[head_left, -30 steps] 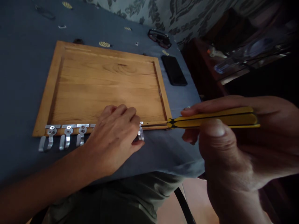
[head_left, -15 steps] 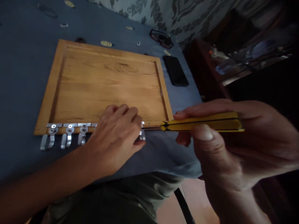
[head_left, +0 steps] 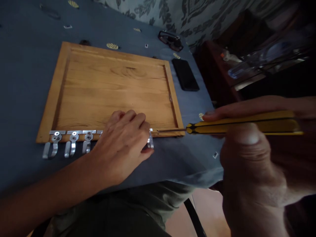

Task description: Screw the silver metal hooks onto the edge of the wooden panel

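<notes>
A framed wooden board (head_left: 118,89) lies flat in front of me. Along its near edge runs a metal hook rail (head_left: 74,135) with silver hooks, fixed by screws at the left. My left hand (head_left: 125,141) is closed over the right part of the rail, its curled fingers hiding several hooks and whatever lies under them. In my right hand (head_left: 259,154) is a screwdriver (head_left: 242,123) with a yellow and black handle, gripped between thumb and fingers. Its thin shaft points left over the board's near right corner, towards the rail's right end; where the tip rests I cannot tell.
Blue patterned cloth (head_left: 22,82) covers the surface. A black phone (head_left: 185,75) lies right of the board, with dark-framed glasses (head_left: 171,40) beyond it. At the far right stands a dark reddish piece of furniture (head_left: 217,62) with clutter on it.
My right hand and the screwdriver have moved to the right and closer to me, showing more of the shaft and the board's corner. My left hand has stayed put on the rail.
</notes>
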### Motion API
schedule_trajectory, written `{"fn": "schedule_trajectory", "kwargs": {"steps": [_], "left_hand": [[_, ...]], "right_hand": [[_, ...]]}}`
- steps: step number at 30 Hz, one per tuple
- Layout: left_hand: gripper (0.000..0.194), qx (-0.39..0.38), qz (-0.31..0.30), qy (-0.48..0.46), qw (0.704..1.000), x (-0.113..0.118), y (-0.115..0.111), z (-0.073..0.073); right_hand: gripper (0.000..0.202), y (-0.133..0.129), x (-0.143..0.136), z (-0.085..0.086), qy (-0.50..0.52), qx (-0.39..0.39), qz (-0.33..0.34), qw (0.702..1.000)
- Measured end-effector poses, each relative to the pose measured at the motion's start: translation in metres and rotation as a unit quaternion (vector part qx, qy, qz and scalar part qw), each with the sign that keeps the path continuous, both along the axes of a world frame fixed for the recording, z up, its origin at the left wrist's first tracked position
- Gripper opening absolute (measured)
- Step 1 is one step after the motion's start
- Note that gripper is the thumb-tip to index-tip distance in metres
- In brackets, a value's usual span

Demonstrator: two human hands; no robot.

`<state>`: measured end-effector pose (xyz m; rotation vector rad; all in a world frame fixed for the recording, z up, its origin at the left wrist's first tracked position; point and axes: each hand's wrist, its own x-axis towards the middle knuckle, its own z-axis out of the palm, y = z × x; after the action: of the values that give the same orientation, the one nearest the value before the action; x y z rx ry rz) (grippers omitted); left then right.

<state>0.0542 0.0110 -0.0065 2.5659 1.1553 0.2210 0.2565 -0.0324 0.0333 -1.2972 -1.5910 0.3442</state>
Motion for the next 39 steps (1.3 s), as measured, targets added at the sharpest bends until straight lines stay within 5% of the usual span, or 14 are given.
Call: {"fn": "schedule_trajectory", "kwargs": {"steps": [4,8,12,21,30,39], "left_hand": [[0.02,0.001,0.001,-0.003,1.0,0.0,-0.001,0.001],[0.016,0.016,-0.002,-0.01,1.0,-0.002,-0.002,-0.002],[0.018,0.047,0.006,-0.032,0.998,-0.003,-0.003,-0.007],[0.023,0.028,0.021,-0.031,0.999,-0.001,-0.002,-0.006],[0.021,0.043,0.018,-0.051,0.998,-0.002,-0.003,-0.009],[0.026,0.047,0.017,-0.045,0.998,-0.001,-0.002,-0.01]], "right_hand": [[0.01,0.01,-0.001,0.002,-0.178,-0.025,0.107,0.978],[0.016,0.015,-0.012,-0.002,-0.194,-0.074,0.191,0.959],[0.013,0.015,-0.018,-0.008,-0.229,-0.049,0.155,0.96],[0.002,0.018,-0.027,-0.026,-0.289,-0.237,0.099,0.922],[0.021,0.033,-0.049,-0.015,-0.425,-0.347,0.032,0.835],[0.024,0.038,-0.057,-0.007,-0.466,-0.373,0.036,0.801]]}}
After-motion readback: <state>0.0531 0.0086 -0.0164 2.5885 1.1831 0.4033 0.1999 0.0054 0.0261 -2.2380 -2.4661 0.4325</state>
